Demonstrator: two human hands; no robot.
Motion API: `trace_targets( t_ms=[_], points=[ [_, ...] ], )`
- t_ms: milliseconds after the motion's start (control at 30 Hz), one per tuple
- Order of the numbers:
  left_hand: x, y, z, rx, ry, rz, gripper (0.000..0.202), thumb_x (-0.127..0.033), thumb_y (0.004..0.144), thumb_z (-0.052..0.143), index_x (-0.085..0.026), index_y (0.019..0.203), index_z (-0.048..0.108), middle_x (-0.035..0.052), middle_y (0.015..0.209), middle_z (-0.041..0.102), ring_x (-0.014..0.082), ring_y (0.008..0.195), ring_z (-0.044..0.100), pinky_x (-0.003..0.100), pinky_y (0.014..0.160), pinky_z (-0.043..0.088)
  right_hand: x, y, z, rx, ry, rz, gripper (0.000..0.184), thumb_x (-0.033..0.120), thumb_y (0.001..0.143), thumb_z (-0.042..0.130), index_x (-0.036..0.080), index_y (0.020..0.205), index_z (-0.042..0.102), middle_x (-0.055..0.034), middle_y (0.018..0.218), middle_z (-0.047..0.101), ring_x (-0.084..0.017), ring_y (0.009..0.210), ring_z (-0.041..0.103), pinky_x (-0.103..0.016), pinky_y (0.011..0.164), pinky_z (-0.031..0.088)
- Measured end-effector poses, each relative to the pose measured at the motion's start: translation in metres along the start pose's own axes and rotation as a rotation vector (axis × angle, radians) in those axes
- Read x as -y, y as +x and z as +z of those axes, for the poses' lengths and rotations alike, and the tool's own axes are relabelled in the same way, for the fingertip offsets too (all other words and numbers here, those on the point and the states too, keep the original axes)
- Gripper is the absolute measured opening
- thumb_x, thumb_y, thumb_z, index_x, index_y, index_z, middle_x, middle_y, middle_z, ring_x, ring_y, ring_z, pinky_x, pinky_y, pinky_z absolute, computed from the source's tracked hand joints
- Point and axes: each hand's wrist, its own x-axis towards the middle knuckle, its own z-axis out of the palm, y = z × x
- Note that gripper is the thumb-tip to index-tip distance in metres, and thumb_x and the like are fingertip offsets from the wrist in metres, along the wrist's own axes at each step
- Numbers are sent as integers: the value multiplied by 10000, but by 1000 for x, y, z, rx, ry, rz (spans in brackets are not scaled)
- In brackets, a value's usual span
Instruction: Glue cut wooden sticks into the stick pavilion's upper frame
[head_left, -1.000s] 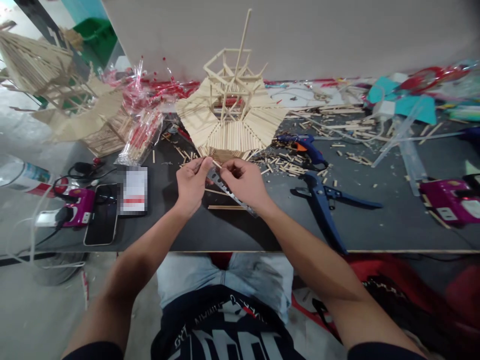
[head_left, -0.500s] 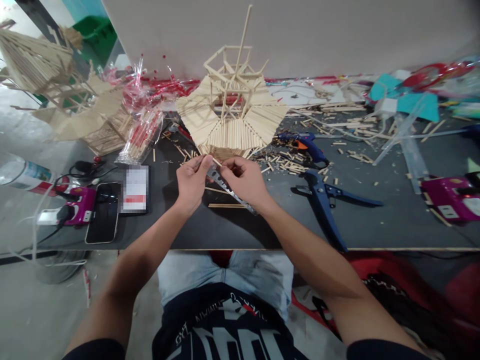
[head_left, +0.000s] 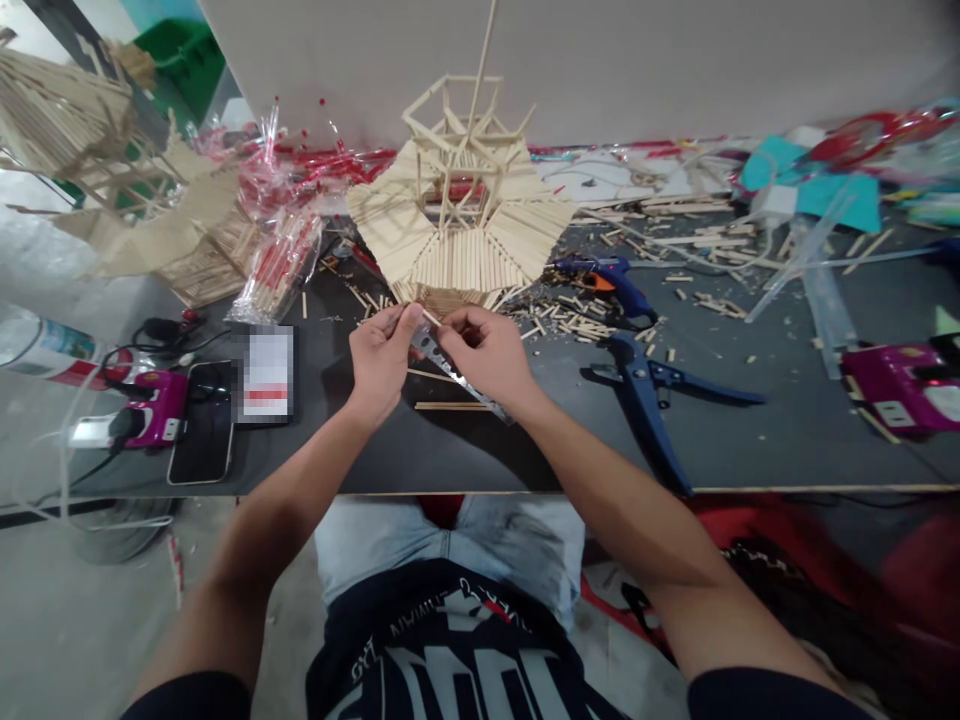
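Note:
A short wooden stick (head_left: pixel 430 318) is pinched between the fingertips of my left hand (head_left: pixel 380 360) and my right hand (head_left: pixel 484 352). Both hands are closed, just in front of a pale wooden stick model (head_left: pixel 450 262) with a flared octagonal skirt and an open frame on top. Slanting beneath my right hand is a ruler-like strip with cut-outs (head_left: pixel 480 395); the hand partly covers it. Whether my fingers touch the strip, I cannot tell. Thin loose sticks (head_left: pixel 450 406) lie on the dark table (head_left: pixel 360 455) below my hands.
Blue cutters (head_left: pixel 649 400) and a blue glue gun (head_left: pixel 619 285) lie right, among stick offcuts (head_left: pixel 574 320). To the left are a phone (head_left: pixel 202 425), a purple power strip (head_left: pixel 157 410), bagged sticks (head_left: pixel 277 265) and another stick model (head_left: pixel 180 220). Another purple power strip (head_left: pixel 900 390) sits far right.
The view has shifted slightly, so the model and table appear a little higher. My hands keep nearly the same pinch on the stick.

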Motion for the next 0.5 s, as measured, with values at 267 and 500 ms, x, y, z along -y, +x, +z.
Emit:
trace_targets(
  t_ms=[267,500],
  points=[
    [2,0,-2,-4,21,9,263,-441,797,802,-185,846,775,15,783,740,67,604,611,143,445,487,1,-1,1,-15,-15,6,118,280,789,614,197,705,620,45,576,533,-94,520,433,-266,549,372],
    [3,2,-1,-8,54,2,313,-480,776,811,-180,851,758,12,759,717,72,605,612,148,442,478,-1,2,-2,20,-27,-32,141,286,796,602,207,680,584,27,620,550,-109,568,470,-271,570,381]
  ],
)
